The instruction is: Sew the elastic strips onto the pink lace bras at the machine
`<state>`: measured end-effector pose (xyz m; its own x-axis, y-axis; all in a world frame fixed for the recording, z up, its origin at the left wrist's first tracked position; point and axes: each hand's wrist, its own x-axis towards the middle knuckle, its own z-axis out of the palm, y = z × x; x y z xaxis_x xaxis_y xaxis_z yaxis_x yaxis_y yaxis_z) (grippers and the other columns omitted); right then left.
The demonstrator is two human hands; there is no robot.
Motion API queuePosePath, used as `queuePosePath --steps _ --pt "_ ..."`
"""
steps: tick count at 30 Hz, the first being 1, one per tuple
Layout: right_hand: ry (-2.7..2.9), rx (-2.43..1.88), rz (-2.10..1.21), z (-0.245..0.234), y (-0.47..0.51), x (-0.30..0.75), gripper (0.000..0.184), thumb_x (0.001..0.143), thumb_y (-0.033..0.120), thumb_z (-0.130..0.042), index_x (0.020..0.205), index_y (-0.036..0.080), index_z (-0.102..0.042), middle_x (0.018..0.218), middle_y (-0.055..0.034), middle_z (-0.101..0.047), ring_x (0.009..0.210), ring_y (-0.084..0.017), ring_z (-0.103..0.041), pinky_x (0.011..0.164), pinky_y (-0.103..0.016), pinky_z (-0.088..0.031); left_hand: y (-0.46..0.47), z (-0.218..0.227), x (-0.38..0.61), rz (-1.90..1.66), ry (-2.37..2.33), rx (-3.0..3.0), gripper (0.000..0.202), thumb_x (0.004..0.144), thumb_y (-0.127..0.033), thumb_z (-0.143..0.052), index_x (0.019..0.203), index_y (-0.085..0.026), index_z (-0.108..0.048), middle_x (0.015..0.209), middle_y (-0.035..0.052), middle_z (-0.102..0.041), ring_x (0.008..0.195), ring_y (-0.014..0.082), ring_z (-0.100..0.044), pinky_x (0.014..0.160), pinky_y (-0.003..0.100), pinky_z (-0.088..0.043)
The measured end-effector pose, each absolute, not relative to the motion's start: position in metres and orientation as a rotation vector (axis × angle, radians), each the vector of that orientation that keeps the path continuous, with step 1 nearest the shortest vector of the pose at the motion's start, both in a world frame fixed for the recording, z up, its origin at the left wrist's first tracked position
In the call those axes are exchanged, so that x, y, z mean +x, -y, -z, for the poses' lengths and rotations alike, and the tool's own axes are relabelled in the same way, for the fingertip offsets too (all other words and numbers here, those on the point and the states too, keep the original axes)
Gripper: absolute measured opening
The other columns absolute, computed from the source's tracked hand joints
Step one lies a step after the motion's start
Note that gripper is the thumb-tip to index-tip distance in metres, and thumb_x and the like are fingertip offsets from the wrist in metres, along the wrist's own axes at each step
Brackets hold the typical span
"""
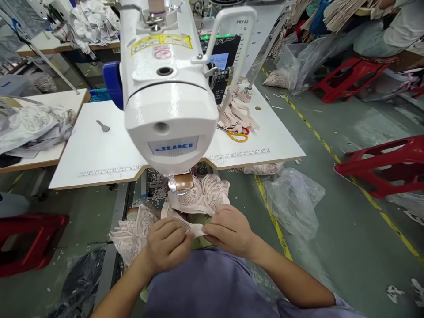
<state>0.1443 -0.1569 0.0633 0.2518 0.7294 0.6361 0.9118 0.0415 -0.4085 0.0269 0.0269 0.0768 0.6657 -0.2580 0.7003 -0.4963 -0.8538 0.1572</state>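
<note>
Both my hands pinch a pale pink bra band in front of my lap, below the sewing machine's head. My left hand is closed on the left part of the band, and my right hand grips its right end. A lace bra of the same pale pink lies just beyond my hands, under the machine's needle area; whether the band joins it is hard to make out. More lace bra pieces hang left of my left hand. The needle is hidden behind the machine head.
The white machine table has printed rulers along its front edge. On it lie yellow-handled scissors, pink straps and a small metal tool. Red stools and plastic bags are on the floor. A seated person is at the upper right.
</note>
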Motion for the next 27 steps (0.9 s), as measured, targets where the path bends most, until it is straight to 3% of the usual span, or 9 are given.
queuePosePath --steps 16,23,27 --pt "1.519 -1.683 0.288 -0.0612 0.1533 0.1412 0.019 0.089 0.015 -0.055 0.097 0.030 -0.066 0.061 0.0037 -0.062 0.055 -0.013 -0.052 0.058 -0.031 -0.040 -0.0267 -0.0816 0.0279 -1.066 0.643 2.481 0.020 0.076 0.001 -0.069 0.078 -0.018 -0.061 0.058 -0.0033 -0.060 0.057 0.0123 -0.057 0.063 0.030 -0.057" --pt "1.554 -1.678 0.300 -0.0634 0.1470 0.1445 0.017 0.089 0.013 -0.053 0.089 0.025 -0.065 0.057 0.0038 -0.060 0.052 -0.012 -0.047 0.055 -0.030 -0.035 -0.0258 -0.0832 0.0280 -1.053 0.635 2.476 0.020 0.077 0.001 -0.067 0.077 -0.018 -0.060 0.057 -0.0034 -0.061 0.057 0.0121 -0.058 0.064 0.030 -0.059" --pt "1.561 -1.655 0.295 -0.0627 0.1481 0.1437 0.014 0.092 0.019 -0.054 0.085 0.024 -0.064 0.057 0.0035 -0.060 0.052 -0.013 -0.045 0.056 -0.031 -0.036 -0.0256 -0.0833 0.0273 -1.087 0.672 2.466 0.018 0.076 0.001 -0.067 0.077 -0.016 -0.061 0.056 -0.0024 -0.061 0.056 0.0122 -0.058 0.061 0.029 -0.059"
